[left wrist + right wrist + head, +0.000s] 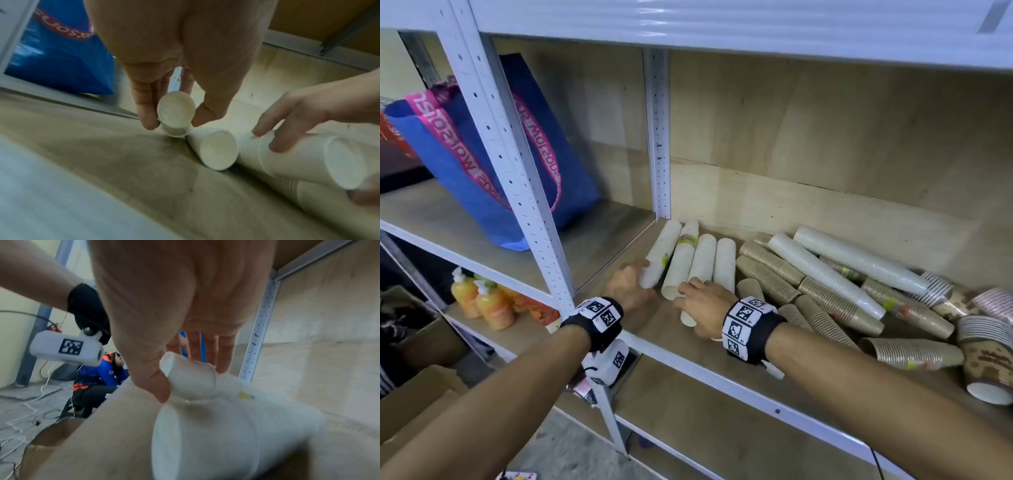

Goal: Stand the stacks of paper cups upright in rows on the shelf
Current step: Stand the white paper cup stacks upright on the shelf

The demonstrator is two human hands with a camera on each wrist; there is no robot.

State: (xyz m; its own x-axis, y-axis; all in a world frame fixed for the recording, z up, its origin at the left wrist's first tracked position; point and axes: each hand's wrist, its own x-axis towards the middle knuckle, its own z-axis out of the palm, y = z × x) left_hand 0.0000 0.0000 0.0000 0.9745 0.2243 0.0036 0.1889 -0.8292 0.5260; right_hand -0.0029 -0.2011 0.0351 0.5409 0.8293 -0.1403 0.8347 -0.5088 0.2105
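Several white paper cup stacks lie side by side on the wooden shelf [681,363] at its left end. My left hand [643,272] pinches the near end of the leftmost white stack [661,255], whose round base faces the left wrist camera [175,111]. The second stack [678,265] lies untouched beside it [218,151]. My right hand [690,291] curls over the third white stack [703,258], thumb and fingers round its near end [189,379]. A fourth white stack [724,263] lies just to the right.
Brown ribbed cup stacks [774,270] and two long white stacks [825,274] lie jumbled to the right, with patterned cups [983,359] at the far right. A metal post [657,137] stands behind the white stacks. A blue bag [493,164] sits in the left bay.
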